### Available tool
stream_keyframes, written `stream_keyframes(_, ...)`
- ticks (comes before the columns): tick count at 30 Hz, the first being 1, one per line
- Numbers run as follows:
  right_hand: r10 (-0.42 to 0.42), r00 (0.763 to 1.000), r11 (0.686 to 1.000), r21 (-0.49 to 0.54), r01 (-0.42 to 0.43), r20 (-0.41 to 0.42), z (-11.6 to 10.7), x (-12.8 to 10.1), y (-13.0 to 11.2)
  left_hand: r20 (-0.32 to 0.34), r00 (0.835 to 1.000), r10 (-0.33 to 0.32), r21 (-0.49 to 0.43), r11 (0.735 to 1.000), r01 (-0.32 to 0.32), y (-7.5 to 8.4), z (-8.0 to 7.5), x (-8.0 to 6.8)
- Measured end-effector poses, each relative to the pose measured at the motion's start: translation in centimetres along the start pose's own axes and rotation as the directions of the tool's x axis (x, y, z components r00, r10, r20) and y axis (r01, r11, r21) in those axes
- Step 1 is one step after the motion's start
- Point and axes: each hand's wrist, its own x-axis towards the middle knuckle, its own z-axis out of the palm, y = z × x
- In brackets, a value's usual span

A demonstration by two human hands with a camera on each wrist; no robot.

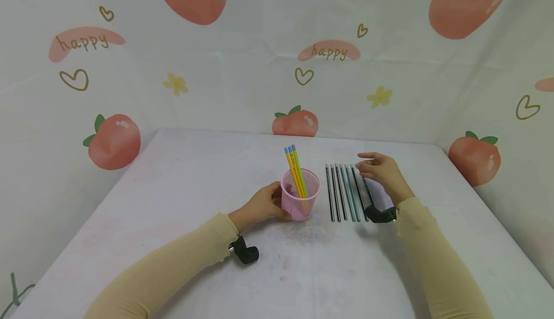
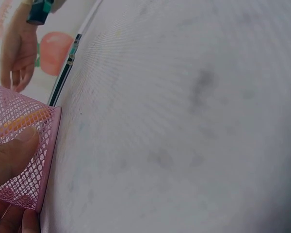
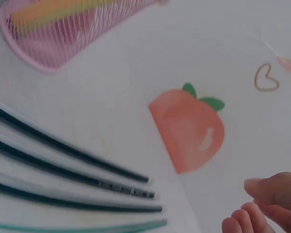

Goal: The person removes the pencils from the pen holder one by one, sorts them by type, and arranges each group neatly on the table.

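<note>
Pink mesh cup stands upright, its pencils leaning left.

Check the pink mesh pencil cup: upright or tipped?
Upright: in the head view, the pink mesh pencil cup stands base-down on the table, open end up, with yellow and green pencils sticking out.

Table is viewed from the head, forward and down. Pink cup is shared by both wrist views: cropped close from left wrist, apparently tilted; backdrop is faced from right wrist.
</note>
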Motion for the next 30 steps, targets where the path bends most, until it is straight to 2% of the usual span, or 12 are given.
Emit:
stream_keyframes(9,-0.167,0.985,0.985,0.039,0.165,0.039,2.5,-0.6,-2.5,-0.003,1.0,-0.002,0.014,1.0,0.002,0.2,0.1,-0.1)
stream_keyframes(13,-0.215,0.974,0.974,0.083,0.209,0.066,4.0,-0.8,-3.5,-0.005,1.0,0.006,0.022,1.0,-0.006,0.3,0.1,-0.1)
stream_keyframes(19,-0.232,0.968,0.972,0.051,0.228,0.097,6.0,-1.0,-4.5,0.0,1.0,0.007,0.014,1.0,-0.007,0.3,0.1,-0.2)
stream_keyframes(30,-0.242,0.959,0.97,0.015,0.243,0.149,8.9,-1.0,-4.5,0.005,1.0,0.021,-0.008,1.0,-0.021,0.1,0.0,-0.1)
